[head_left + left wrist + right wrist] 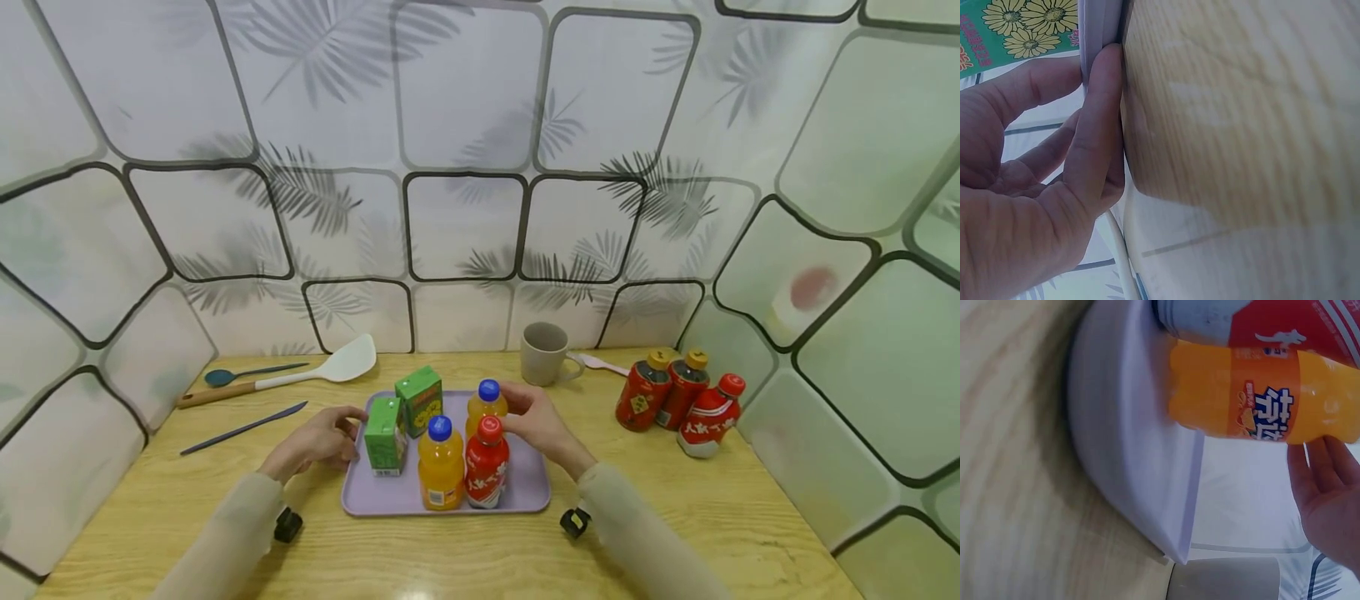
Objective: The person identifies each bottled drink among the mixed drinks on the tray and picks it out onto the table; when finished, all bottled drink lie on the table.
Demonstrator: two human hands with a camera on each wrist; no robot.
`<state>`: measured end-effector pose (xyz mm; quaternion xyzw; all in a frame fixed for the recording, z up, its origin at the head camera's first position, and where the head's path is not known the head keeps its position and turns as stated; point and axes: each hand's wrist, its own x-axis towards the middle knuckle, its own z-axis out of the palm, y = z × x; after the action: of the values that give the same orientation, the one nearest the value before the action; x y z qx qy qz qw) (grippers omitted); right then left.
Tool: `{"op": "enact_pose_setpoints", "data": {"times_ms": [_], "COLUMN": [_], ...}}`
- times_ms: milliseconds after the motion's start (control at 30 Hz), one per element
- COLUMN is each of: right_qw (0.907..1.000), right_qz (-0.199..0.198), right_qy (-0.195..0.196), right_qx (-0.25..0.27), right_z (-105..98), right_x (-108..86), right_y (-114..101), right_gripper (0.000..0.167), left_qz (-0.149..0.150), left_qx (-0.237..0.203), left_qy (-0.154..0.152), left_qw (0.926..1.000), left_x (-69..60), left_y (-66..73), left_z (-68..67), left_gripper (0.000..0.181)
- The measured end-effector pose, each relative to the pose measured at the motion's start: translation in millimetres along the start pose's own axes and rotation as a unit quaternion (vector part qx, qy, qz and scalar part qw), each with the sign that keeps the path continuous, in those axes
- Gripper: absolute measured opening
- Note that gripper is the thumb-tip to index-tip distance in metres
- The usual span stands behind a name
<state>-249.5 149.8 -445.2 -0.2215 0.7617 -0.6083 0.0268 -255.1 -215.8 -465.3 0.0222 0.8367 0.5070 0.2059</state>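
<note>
On the left, my left hand [326, 437] [1041, 181] pinches the rim of the lilac tray [390, 497] [1101, 28] [1141, 419] between thumb and fingers. My right hand [543, 425] [1332, 500] holds the rear orange bottle [486, 403] [1204, 387] near its top; part of the grip is hidden. In front of that bottle stands a red bottle [487, 471] [1260, 322], with another orange bottle [441, 473] to its left. Two green cartons, one front [385, 442] and one rear [422, 402] [1029, 31], stand on the tray's left half.
Behind the tray is a grey mug [543, 354] [1225, 581], with a pink utensil [603, 365] beside it. Several red bottles [686, 392] stand at the right. A white spatula [348, 360], a teal spoon [220, 377] and a dark blue utensil [243, 428] lie at the left.
</note>
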Motion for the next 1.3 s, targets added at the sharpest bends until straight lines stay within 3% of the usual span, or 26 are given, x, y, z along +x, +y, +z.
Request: {"op": "enact_pose_setpoints", "data": {"times_ms": [200, 400, 700, 1067, 1300], "right_qw": [0.9971, 0.9896, 0.9841, 0.9751, 0.9658], "right_qz": [0.022, 0.003, 0.013, 0.063, 0.044], "right_qy": [0.073, 0.136, 0.174, 0.212, 0.253], "right_qx": [0.009, 0.048, 0.035, -0.017, -0.036], "right_z": [1.3, -7.4, -17.0, -38.9, -55.8], "right_x": [-5.8, -7.1, -18.1, -36.9, -48.6], "right_y": [-0.4, -1.2, -6.3, -5.7, -6.3], "right_gripper": [0.053, 0.051, 0.054, 0.054, 0.050], "left_qz": [0.001, -0.001, -0.011, -0.002, 0.005], "left_qx": [0.001, -0.004, -0.003, 0.008, 0.003], "left_qy": [0.001, -0.001, 0.002, -0.005, -0.008], "left_qw": [1.0000, 1.0000, 0.9999, 1.0000, 0.9999], "left_x": [-1.3, -0.6, -0.2, 0.3, 1.4], "left_y": [-2.7, -1.9, -2.0, -0.4, -1.1], "left_z": [0.2, -0.8, -1.1, -3.5, -2.1], "left_gripper": [0.067, 0.066, 0.068, 0.068, 0.066]}}
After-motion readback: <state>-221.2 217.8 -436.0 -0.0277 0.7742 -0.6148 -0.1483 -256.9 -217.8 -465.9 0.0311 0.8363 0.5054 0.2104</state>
